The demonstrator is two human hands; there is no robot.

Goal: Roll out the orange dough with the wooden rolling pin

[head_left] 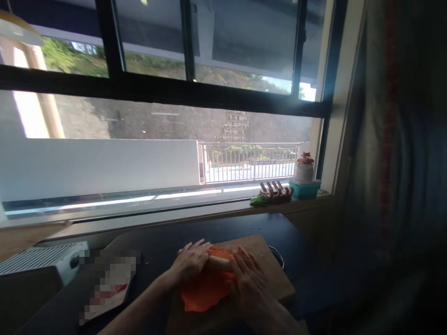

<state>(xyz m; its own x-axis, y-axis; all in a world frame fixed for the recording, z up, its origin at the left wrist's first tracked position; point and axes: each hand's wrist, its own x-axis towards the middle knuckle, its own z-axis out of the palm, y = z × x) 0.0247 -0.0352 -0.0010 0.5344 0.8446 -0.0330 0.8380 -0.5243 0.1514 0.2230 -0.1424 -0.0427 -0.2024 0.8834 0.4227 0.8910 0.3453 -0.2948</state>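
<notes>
A pale wooden rolling pin lies across a soft orange sheet, which looks like dough or modelling clay. The sheet has uneven edges and rests on a wooden board. My left hand lies over the pin's left end, palm down, fingers stretched forward. Over the right end is my right hand, also palm down with straight fingers. Only the middle of the pin shows between the hands. Some of the orange sheet is visible beyond the pin.
The board lies on a dark table, with a metal handle at its right side. A flat, partly blurred-out item lies left. Beside the table stands a white slatted appliance. The windowsill holds a teal box and a green object.
</notes>
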